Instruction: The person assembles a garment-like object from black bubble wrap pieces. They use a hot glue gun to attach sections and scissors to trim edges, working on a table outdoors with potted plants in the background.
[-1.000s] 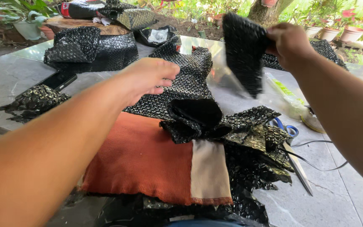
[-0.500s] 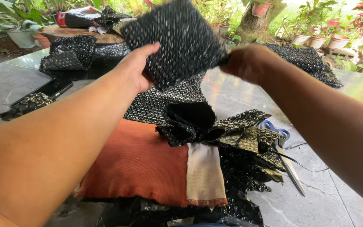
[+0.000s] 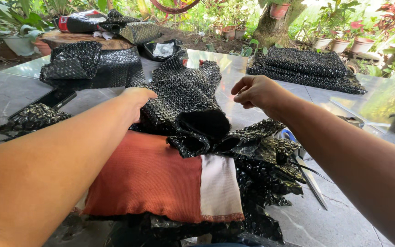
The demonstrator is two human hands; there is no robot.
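My left hand (image 3: 136, 98) is closed on the left edge of a black bubble-wrap sheet (image 3: 184, 91) that lies spread across the middle of the table. The sheet's near end curls over a crumpled heap of black bubble wrap (image 3: 261, 160). My right hand (image 3: 253, 91) hovers just right of the sheet with fingers loosely curled and apart, holding nothing. An orange cloth with a white edge (image 3: 152, 178) lies under my left forearm, in front of the sheet.
A flat stack of black bubble-wrap pieces (image 3: 305, 64) sits at the back right, and bulkier rolls (image 3: 88, 64) at the back left. A dark phone (image 3: 53, 98) and a small scrap (image 3: 28, 119) lie left. Scissors (image 3: 309, 176) rest by my right arm. Potted plants ring the table.
The sheet, first in my right hand and then held up between both hands, now lies flat on the pile. My right hand has let go and drawn back to the right.
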